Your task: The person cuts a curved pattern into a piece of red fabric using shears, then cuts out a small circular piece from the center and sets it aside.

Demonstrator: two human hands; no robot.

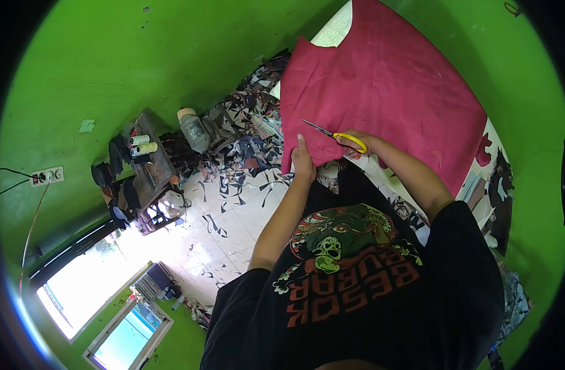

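A large piece of dark red fabric [387, 80] lies spread over a table. My left hand [303, 161] rests flat on the fabric's near edge and holds it down. My right hand [359, 143] grips yellow-handled scissors [335, 134], whose metal blades point left across the fabric towards its edge. The blades lie just above my left hand's fingertips.
Fabric scraps [245, 142] litter the tiled floor and pile up against the green wall. A small dark stand [148, 166] with thread spools sits to the left beside a jar [193, 131]. A wall socket [48, 175] and a window [79, 290] lie farther left.
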